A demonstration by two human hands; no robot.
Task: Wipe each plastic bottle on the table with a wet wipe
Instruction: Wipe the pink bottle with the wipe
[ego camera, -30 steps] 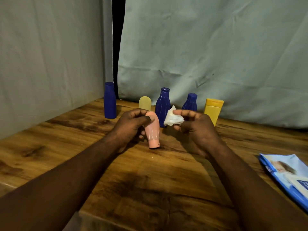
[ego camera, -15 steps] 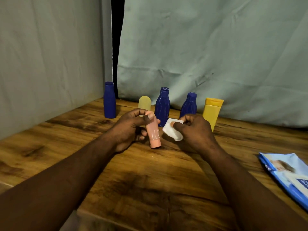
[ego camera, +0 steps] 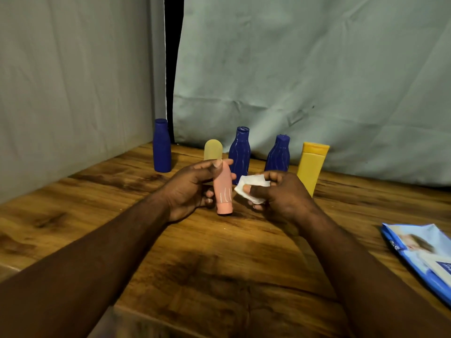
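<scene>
A: Occlusions?
B: Pale yellow bottle (ego camera: 213, 149): lower part behind left hand (ego camera: 188, 189). Middle blue bottle (ego camera: 240, 150): base behind pink bottle (ego camera: 223, 189). Right blue bottle (ego camera: 279, 152): base behind right hand (ego camera: 285, 196) and wet wipe (ego camera: 252, 185).
A: Cut-offs, blur?
B: Wipes pack (ego camera: 424, 254) runs off the right edge, print too blurred to read. Wet wipe partly under the thumb. Near edge of surface (ego camera: 219, 276) is blurred.
</scene>
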